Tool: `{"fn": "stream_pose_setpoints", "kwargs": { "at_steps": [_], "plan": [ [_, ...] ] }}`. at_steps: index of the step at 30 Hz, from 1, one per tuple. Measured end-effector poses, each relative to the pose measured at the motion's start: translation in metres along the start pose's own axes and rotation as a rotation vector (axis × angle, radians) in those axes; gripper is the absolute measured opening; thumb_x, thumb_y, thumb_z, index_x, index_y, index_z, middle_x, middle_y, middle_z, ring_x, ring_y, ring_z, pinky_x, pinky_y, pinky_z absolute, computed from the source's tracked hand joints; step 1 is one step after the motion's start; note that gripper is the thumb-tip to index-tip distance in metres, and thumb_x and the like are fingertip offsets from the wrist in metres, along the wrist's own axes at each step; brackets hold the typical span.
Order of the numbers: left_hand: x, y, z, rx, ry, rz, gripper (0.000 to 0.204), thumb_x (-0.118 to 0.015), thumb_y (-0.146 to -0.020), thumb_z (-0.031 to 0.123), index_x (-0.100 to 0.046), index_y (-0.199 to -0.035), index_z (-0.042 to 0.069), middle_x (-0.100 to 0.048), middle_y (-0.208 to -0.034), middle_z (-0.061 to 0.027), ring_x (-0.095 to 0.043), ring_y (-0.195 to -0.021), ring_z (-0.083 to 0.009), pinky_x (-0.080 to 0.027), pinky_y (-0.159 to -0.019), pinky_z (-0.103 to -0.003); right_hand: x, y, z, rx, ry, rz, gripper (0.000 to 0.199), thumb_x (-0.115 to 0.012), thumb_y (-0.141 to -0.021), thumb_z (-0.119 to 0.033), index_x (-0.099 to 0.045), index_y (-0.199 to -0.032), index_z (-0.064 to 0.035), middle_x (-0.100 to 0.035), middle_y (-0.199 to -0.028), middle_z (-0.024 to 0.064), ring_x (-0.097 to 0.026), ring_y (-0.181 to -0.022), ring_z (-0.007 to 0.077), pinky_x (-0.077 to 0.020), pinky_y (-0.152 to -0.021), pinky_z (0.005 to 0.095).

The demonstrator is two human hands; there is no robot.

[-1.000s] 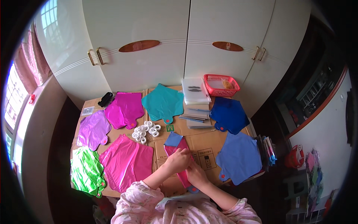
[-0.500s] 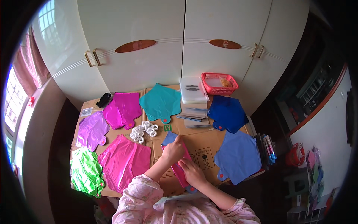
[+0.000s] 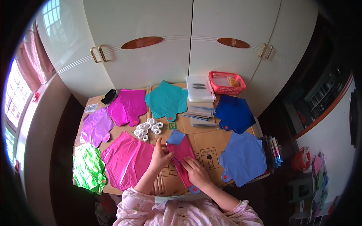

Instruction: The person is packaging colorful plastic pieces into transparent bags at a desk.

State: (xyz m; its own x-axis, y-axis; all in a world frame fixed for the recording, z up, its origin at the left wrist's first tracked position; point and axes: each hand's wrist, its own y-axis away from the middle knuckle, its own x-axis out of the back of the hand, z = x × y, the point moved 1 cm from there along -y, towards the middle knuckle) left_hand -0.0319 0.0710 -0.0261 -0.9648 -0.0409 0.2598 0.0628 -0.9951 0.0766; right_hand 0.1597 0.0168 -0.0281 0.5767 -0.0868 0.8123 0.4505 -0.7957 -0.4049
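Note:
A folded magenta foil balloon [image 3: 183, 154] lies on a light blue one [image 3: 175, 137] on the cardboard-covered table [image 3: 205, 141], right in front of me. My left hand [image 3: 160, 156] pinches the magenta balloon's left edge. My right hand [image 3: 195, 171] presses on its lower part. Both forearms come up from the lower edge in pink patterned sleeves.
Flat foil balloons lie around: hot pink [image 3: 126, 160], green [image 3: 87, 167], lilac [image 3: 96, 126], magenta [image 3: 128, 106], teal [image 3: 166, 100], dark blue [image 3: 233, 113], mid blue [image 3: 243, 158]. Several white tape rolls [image 3: 148, 129], a stack of packets [image 3: 200, 110], a white box [image 3: 200, 88] and a red basket [image 3: 227, 83] stand behind.
Both hands have shifted slightly up and left along the magenta balloon. The left hand now pinches its left edge and the balloon looks folded narrower.

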Motion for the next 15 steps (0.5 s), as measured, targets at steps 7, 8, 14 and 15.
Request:
{"fn": "stream_pose_setpoints", "kwargs": {
  "at_steps": [7,8,14,15],
  "plan": [
    [-0.004,0.002,0.021,-0.110,-0.602,0.012,0.071,-0.070,-0.077,0.021,-0.035,-0.134,-0.003,-0.059,-0.107,-0.0193,-0.057,-0.105,-0.0303,-0.046,-0.087,-0.042,0.001,-0.001,0.001,0.028,-0.022,0.010,0.033,-0.049,-0.079,-0.002,-0.059,-0.110,0.0008,-0.056,-0.117,0.0146,-0.050,-0.116,0.0284,-0.0411,-0.100,0.0368],
    [-0.006,0.005,0.025,-0.265,-0.735,0.090,0.064,-0.068,-0.078,0.021,-0.040,-0.130,-0.002,-0.060,-0.107,-0.0182,-0.056,-0.106,-0.0302,-0.044,-0.089,-0.042,0.001,-0.001,0.002,0.024,-0.020,0.006,0.033,-0.049,-0.079,-0.002,-0.059,-0.110,0.0008,-0.056,-0.117,0.0146,-0.050,-0.116,0.0283,-0.0410,-0.100,0.0367],
    [-0.011,0.039,0.016,-0.566,-1.096,0.019,0.039,-0.057,-0.086,0.030,-0.060,-0.114,0.002,-0.058,-0.121,-0.0132,-0.048,-0.120,-0.0268,-0.036,-0.096,-0.043,-0.002,0.001,0.003,0.016,-0.032,-0.002,0.035,-0.048,-0.079,-0.002,-0.060,-0.111,0.0001,-0.057,-0.121,0.0128,-0.049,-0.119,0.0268,-0.0402,-0.101,0.0353],
    [-0.011,0.036,0.012,-0.570,-1.109,0.039,0.040,-0.057,-0.086,0.029,-0.059,-0.115,0.003,-0.057,-0.123,-0.0126,-0.047,-0.120,-0.0261,-0.036,-0.096,-0.043,-0.001,0.001,0.003,0.009,-0.037,0.001,0.035,-0.048,-0.079,-0.002,-0.061,-0.111,-0.0001,-0.057,-0.121,0.0123,-0.049,-0.119,0.0265,-0.0400,-0.101,0.0351]
  ]
}}
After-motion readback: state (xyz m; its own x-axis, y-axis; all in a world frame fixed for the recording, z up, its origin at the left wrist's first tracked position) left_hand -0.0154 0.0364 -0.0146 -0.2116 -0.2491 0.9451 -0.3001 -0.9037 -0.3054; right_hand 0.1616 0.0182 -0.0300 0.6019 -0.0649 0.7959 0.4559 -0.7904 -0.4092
